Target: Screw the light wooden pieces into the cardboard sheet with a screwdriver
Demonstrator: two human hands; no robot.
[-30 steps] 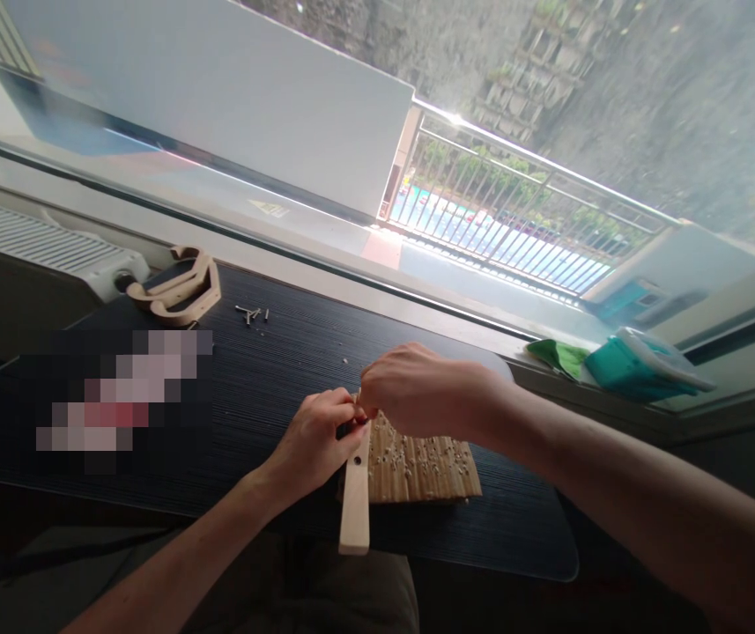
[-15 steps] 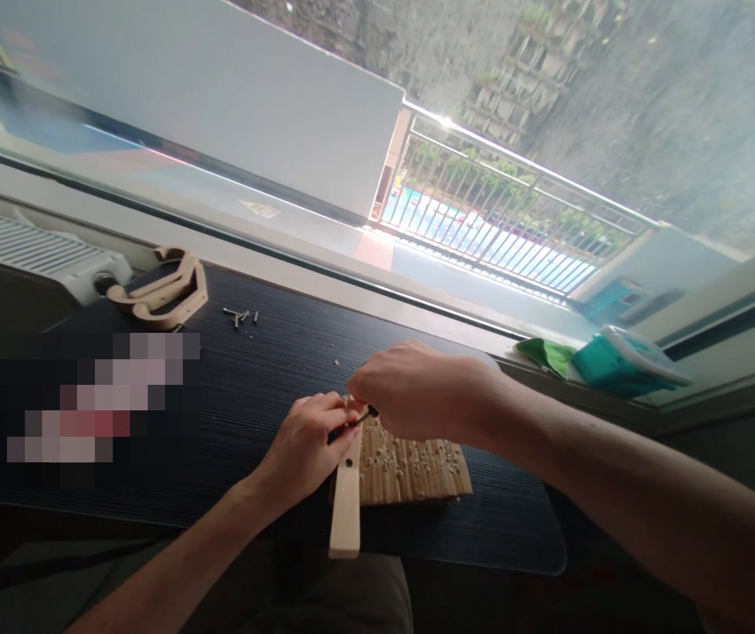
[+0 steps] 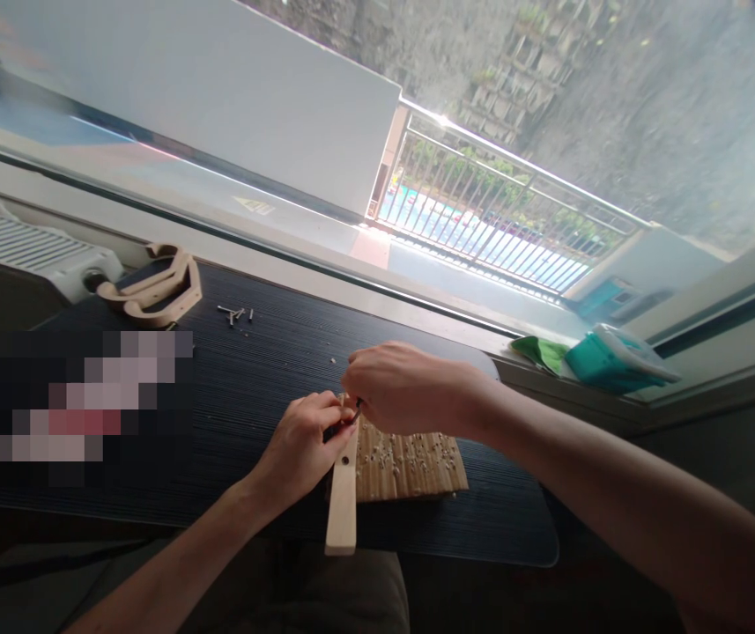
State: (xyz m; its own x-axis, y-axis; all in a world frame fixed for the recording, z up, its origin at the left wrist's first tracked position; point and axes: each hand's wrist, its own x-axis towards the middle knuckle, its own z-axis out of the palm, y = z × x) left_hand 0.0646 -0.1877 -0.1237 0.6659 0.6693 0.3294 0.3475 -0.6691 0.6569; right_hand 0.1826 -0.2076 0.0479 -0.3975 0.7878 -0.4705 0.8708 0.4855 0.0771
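Note:
A pale wooden bar [image 3: 343, 511] with a dark hole lies lengthwise along the left side of a ridged wooden block [image 3: 410, 467], which is dotted with many small holes and pale bits. My left hand [image 3: 307, 436] is closed on the bar's far part, fingertips pinched together there. Just over it, my right hand [image 3: 396, 383] is closed around a thin dark metal tool [image 3: 358, 409]. Only a short piece of the tool shows, slanting down toward my left fingertips. The tool's tip and the far end of the bar are hidden by my fingers.
Curved wooden frame pieces [image 3: 166, 286] stand at the table's back left, beside a white radiator [image 3: 40, 251]. Several small metal pins or bolts [image 3: 235, 314] lie near them. A teal box [image 3: 615, 359] and green cloth [image 3: 541, 352] sit on the windowsill. The dark table [image 3: 251, 352] has a rounded right edge.
My right hand has turned slightly, and the metal tool now points more steeply, with less of it showing. My left hand keeps its hold. The whole view has shifted a little.

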